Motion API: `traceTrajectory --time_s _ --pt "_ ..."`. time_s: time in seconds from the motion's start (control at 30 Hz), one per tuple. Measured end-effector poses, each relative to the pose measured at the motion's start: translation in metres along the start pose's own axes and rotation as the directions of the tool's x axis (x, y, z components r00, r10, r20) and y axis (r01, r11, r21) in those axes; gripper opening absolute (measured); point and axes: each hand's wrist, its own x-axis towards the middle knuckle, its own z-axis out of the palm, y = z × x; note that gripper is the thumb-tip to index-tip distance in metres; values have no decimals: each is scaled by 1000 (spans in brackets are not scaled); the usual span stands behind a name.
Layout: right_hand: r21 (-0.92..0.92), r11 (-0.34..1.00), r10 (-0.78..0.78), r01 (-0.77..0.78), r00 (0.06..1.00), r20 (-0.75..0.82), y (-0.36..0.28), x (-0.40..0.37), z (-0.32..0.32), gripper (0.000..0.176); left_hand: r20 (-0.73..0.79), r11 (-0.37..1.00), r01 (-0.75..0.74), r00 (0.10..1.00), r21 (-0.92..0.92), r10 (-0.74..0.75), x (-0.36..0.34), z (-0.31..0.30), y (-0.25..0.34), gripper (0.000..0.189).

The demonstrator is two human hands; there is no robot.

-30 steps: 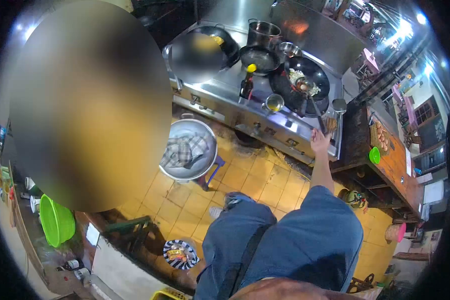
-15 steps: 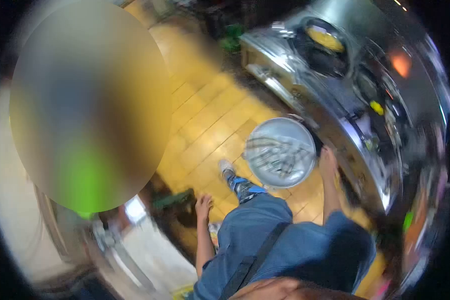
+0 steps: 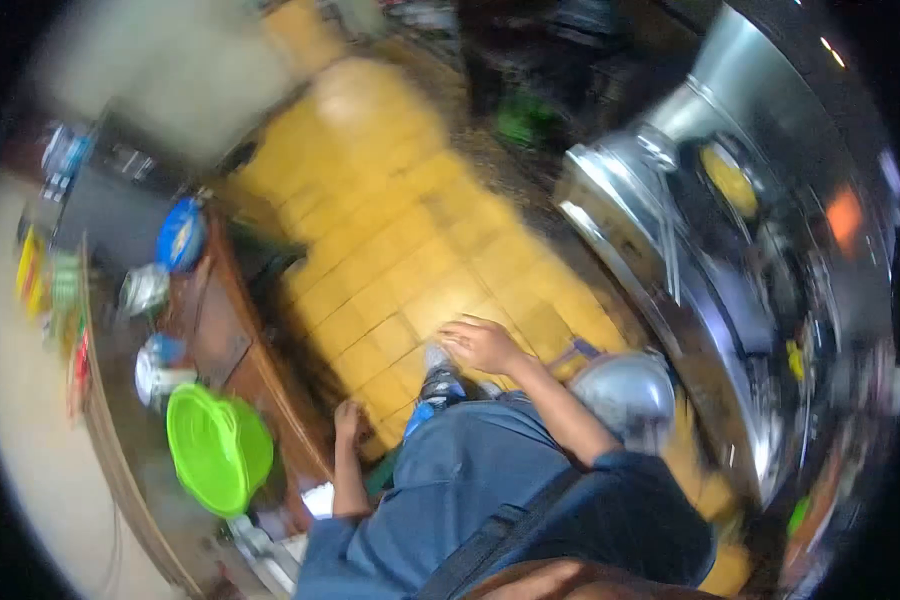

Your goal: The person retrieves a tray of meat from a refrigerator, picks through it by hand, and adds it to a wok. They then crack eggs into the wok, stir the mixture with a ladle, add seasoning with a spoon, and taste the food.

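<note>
My right hand (image 3: 482, 345) is stretched out in front of my body, above the yellow tiled floor. Its fingers are extended and hold nothing. At my left side hangs my left hand (image 3: 350, 424), near the edge of the brown wooden table (image 3: 270, 380); its fingers are blurred and loosely bent, with nothing visible in them. A large round metal pot (image 3: 625, 395) stands on the floor to my right, partly behind my right forearm. Neither hand touches it.
A bright green plastic tub (image 3: 215, 450) and a blue round item (image 3: 181, 235) are on the left. To the right runs a metal stove counter (image 3: 610, 225) carrying a dark pan (image 3: 705, 165) with yellow food. Yellow floor tiles (image 3: 390, 250) stretch ahead.
My right hand has left the metal pot's side and swung across in front of me. The view has turned and moved forward, so the pot is now lower, beside my body.
</note>
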Motion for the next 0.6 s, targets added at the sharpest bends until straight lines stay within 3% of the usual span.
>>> traceTrajectory --time_s 0.03,0.07,0.1,0.13,0.17,0.23,0.27,0.3,0.33,0.4,0.43,0.53,0.6 --pt "39 995 92 -97 991 99 5 8 -1 22 -112 998 63 992 -30 -66 18 5 19 16" --pt "-90 996 -1 7 998 69 26 9 3 21 -190 997 -41 980 68 53 23 15 55 20" --pt "-120 983 -126 138 987 98 49 14 -4 25 -203 998 -41 978 49 50 34 15 84 24" --pt "-37 985 170 -167 976 137 93 12 -11 26 -223 999 -51 974 4 50 74 20 89 29" --pt "-215 962 201 -166 967 155 106 19 -17 26 -276 983 -175 943 62 186 81 10 125 30" --pt "-155 929 340 -335 940 6 185 2 -26 25 -362 963 -246 912 -112 191 123 2 181 27" --pt "-169 922 337 -348 937 -89 219 -8 -29 21 -389 950 -266 902 -162 186 150 -9 211 23" --pt "-107 714 695 -692 719 -9 211 -5 -52 18 -389 899 -400 868 -180 308 186 -25 224 20" --pt "-165 458 887 -873 462 16 314 -59 -65 24 -452 879 -440 831 -181 323 221 -37 242 18" --pt "-133 490 871 -862 488 44 306 -4 -97 23 -478 833 -517 793 -198 378 262 -63 304 20" --pt "-79 495 868 -865 489 88 314 7 -114 22 -507 857 -444 818 -260 270 264 -67 342 20" --pt "116 494 835 -862 508 214 338 70 -140 20 -539 819 -450 815 -354 214 332 -107 397 19" --pt "251 454 806 -855 514 292 357 103 -150 19 -553 832 -465 797 -304 244 379 -130 417 17"
